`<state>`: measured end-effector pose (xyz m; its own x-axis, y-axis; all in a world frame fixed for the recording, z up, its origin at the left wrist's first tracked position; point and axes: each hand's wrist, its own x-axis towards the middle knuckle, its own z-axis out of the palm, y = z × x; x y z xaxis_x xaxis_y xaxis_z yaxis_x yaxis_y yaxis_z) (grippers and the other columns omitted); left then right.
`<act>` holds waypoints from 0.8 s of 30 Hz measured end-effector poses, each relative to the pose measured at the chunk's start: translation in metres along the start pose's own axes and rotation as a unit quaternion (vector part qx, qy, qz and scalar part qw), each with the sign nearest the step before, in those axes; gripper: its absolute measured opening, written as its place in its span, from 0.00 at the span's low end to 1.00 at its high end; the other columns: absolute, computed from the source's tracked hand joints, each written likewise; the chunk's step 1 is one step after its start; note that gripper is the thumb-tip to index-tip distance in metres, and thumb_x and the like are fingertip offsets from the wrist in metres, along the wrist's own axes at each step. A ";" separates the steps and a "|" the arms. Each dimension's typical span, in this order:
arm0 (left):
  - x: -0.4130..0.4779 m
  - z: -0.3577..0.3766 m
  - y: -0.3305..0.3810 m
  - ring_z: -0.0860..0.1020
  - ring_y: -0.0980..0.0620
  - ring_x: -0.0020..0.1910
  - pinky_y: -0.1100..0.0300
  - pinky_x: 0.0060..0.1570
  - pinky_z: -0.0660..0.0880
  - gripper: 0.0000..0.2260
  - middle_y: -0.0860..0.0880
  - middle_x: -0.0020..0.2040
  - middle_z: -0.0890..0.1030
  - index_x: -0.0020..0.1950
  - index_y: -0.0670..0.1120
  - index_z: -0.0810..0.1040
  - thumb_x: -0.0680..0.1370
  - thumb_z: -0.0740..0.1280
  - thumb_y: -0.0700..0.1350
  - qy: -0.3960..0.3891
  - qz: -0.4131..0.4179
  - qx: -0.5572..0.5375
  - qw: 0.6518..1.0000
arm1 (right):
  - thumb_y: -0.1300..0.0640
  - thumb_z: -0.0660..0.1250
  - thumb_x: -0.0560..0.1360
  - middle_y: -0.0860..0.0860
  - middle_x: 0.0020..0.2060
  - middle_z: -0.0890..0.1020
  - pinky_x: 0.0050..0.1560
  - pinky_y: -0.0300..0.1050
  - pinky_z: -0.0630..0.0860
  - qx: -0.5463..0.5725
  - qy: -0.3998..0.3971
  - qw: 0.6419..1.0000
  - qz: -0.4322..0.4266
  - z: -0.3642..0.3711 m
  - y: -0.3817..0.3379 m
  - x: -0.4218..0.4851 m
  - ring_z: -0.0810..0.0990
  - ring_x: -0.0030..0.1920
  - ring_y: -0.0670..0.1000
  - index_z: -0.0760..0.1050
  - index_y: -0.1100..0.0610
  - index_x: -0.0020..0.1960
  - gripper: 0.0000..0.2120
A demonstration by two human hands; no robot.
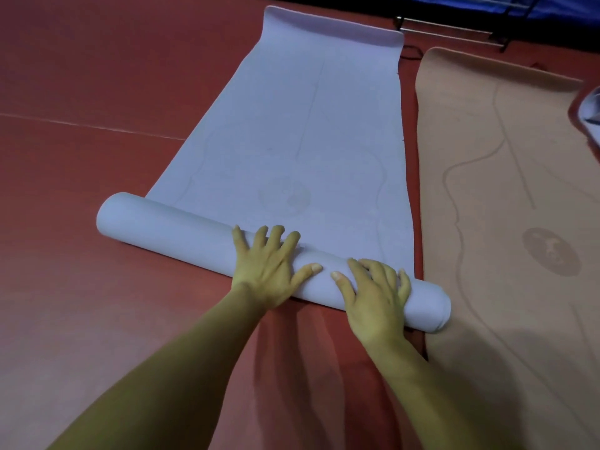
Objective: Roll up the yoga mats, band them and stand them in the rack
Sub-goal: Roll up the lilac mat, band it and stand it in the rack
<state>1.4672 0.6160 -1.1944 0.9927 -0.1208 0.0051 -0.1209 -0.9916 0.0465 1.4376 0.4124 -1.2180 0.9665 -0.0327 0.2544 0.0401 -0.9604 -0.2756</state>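
On the red floor (pixel 81 303) lies the lavender mat (pixel 292 131), partly rolled: its roll (pixel 168 225) is at the near end, the rest flat beyond it (the far edge curls up). Both hands press flat on the roll, fingers spread wide, grasping nothing: left hand (pixel 269 271) near its middle, right hand (pixel 373 297) toward its right end. Right of the lavender mat lies a tan mat (pixel 519 222), unrolled. Beyond the lavender mat stands a dark metal rack (pixel 454 30).
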 end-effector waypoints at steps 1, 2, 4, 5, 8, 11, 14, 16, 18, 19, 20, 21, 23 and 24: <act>0.001 -0.001 0.001 0.66 0.46 0.70 0.28 0.70 0.48 0.38 0.50 0.68 0.68 0.71 0.54 0.66 0.74 0.36 0.74 0.007 -0.001 -0.006 1.000 | 0.34 0.53 0.78 0.48 0.55 0.83 0.72 0.58 0.52 -0.011 -0.009 1.000 0.000 0.000 0.000 0.004 0.77 0.61 0.54 0.82 0.50 0.61 0.29; 0.002 -0.002 0.001 0.66 0.47 0.69 0.28 0.69 0.48 0.38 0.50 0.66 0.68 0.69 0.53 0.68 0.74 0.37 0.74 0.012 0.005 -0.010 1.000 | 0.34 0.52 0.78 0.48 0.55 0.83 0.72 0.58 0.51 -0.022 -0.016 1.000 0.000 0.000 0.001 0.009 0.77 0.61 0.54 0.82 0.49 0.61 0.29; 0.002 -0.007 0.001 0.65 0.48 0.68 0.27 0.69 0.47 0.40 0.50 0.65 0.67 0.68 0.53 0.68 0.72 0.38 0.77 -0.006 0.024 -0.007 1.000 | 0.33 0.50 0.79 0.45 0.57 0.82 0.72 0.58 0.49 -0.042 -0.040 0.998 0.008 -0.003 -0.001 0.019 0.75 0.63 0.54 0.81 0.47 0.63 0.29; 0.001 -0.009 0.001 0.63 0.49 0.70 0.27 0.70 0.45 0.42 0.51 0.66 0.65 0.70 0.53 0.66 0.70 0.39 0.79 -0.028 0.026 -0.005 0.999 | 0.33 0.51 0.80 0.44 0.59 0.81 0.72 0.57 0.47 -0.049 -0.063 0.997 0.016 -0.006 -0.002 0.025 0.72 0.66 0.54 0.80 0.45 0.65 0.27; 0.003 -0.014 0.005 0.53 0.48 0.77 0.25 0.69 0.41 0.45 0.51 0.74 0.60 0.78 0.54 0.57 0.69 0.44 0.81 -0.081 0.005 -0.004 0.997 | 0.35 0.52 0.82 0.41 0.64 0.78 0.73 0.57 0.46 -0.055 -0.120 0.991 0.038 -0.011 -0.004 0.042 0.65 0.70 0.53 0.74 0.41 0.70 0.23; 0.011 -0.021 0.009 0.47 0.46 0.80 0.22 0.67 0.40 0.44 0.50 0.78 0.57 0.80 0.54 0.53 0.71 0.44 0.80 -0.122 -0.007 -0.004 0.993 | 0.36 0.50 0.83 0.42 0.67 0.77 0.74 0.57 0.50 -0.061 -0.133 0.988 0.054 -0.016 -0.007 0.048 0.65 0.70 0.53 0.71 0.41 0.72 0.23; 0.018 -0.027 0.009 0.48 0.44 0.80 0.21 0.66 0.41 0.42 0.49 0.78 0.57 0.80 0.54 0.53 0.72 0.44 0.78 -0.150 -0.001 -0.003 0.989 | 0.40 0.55 0.83 0.49 0.68 0.75 0.74 0.57 0.54 -0.012 -0.103 0.992 0.075 -0.014 -0.013 0.045 0.66 0.70 0.54 0.72 0.45 0.73 0.22; 0.022 -0.026 0.007 0.49 0.44 0.80 0.21 0.67 0.41 0.42 0.49 0.77 0.58 0.79 0.54 0.54 0.72 0.44 0.78 -0.144 0.001 -0.014 0.989 | 0.42 0.60 0.80 0.54 0.61 0.76 0.70 0.60 0.62 0.041 -0.041 0.996 0.063 -0.010 -0.016 0.037 0.70 0.65 0.58 0.78 0.49 0.66 0.19; 0.024 -0.021 0.005 0.50 0.44 0.79 0.22 0.67 0.42 0.42 0.50 0.76 0.60 0.79 0.55 0.55 0.72 0.43 0.78 -0.125 0.006 -0.022 0.992 | 0.42 0.61 0.79 0.54 0.54 0.77 0.63 0.60 0.69 0.057 0.014 0.998 0.022 -0.005 -0.014 0.027 0.74 0.58 0.58 0.81 0.52 0.58 0.18; 0.025 -0.018 0.005 0.51 0.44 0.79 0.22 0.67 0.42 0.42 0.50 0.76 0.60 0.79 0.55 0.55 0.72 0.43 0.78 -0.115 0.010 -0.025 0.993 | 0.42 0.61 0.78 0.53 0.53 0.78 0.61 0.60 0.71 0.060 0.028 0.998 0.001 -0.004 -0.012 0.024 0.74 0.57 0.56 0.82 0.53 0.56 0.19; 0.025 -0.016 0.004 0.51 0.44 0.79 0.23 0.67 0.43 0.41 0.50 0.76 0.60 0.78 0.56 0.56 0.72 0.43 0.78 -0.110 0.014 -0.027 0.994 | 0.42 0.62 0.78 0.53 0.52 0.78 0.62 0.60 0.72 0.061 0.035 0.997 -0.018 -0.004 -0.010 0.024 0.74 0.56 0.55 0.82 0.54 0.56 0.19; 0.026 -0.014 0.003 0.51 0.44 0.79 0.23 0.67 0.43 0.41 0.50 0.75 0.60 0.78 0.56 0.57 0.72 0.43 0.77 -0.105 0.018 -0.031 0.994 | 0.41 0.63 0.78 0.53 0.52 0.78 0.62 0.61 0.73 0.063 0.037 0.997 -0.034 -0.005 -0.007 0.024 0.75 0.55 0.55 0.82 0.55 0.56 0.20; 0.028 -0.012 0.002 0.52 0.44 0.78 0.23 0.67 0.43 0.39 0.51 0.75 0.61 0.77 0.55 0.58 0.73 0.41 0.76 -0.093 0.024 -0.038 0.995 | 0.40 0.63 0.77 0.53 0.52 0.79 0.61 0.64 0.74 0.065 0.018 0.996 -0.049 -0.008 -0.002 0.028 0.76 0.53 0.56 0.83 0.55 0.57 0.21; 0.029 -0.012 0.001 0.53 0.44 0.78 0.24 0.67 0.43 0.39 0.51 0.75 0.62 0.77 0.55 0.59 0.74 0.40 0.76 -0.091 0.028 -0.039 0.995 | 0.39 0.63 0.76 0.53 0.52 0.79 0.60 0.65 0.74 0.065 0.001 0.997 -0.048 -0.009 0.000 0.030 0.76 0.53 0.56 0.83 0.55 0.57 0.23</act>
<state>1.4963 0.6121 -1.1821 0.9669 -0.1890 -0.1714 -0.1683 -0.9774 0.1283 1.4644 0.4092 -1.2018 0.9562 0.0578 0.2870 0.1658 -0.9150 -0.3679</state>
